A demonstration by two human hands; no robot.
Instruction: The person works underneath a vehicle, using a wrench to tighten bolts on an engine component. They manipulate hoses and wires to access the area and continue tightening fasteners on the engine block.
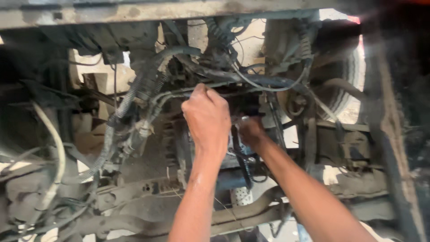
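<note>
My left hand [207, 117] is curled shut around a dark hose [179, 93] (grimy, mid-frame) under the vehicle; my right hand [251, 131] pinches a small metal fitting [242, 119] just beside it.

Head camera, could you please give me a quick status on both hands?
Left hand fisted around a pipe. Right hand on the grimy component; grip unclear. Corrugated hose and cables crowd the area.

Both hands are reaching up into the grimy underside of a vehicle: the left hand [207, 117] is closing on a dark hose [179, 95] running across, and the right hand [251, 131] is pinching a small pale metal fitting [240, 120] just beside it
</note>
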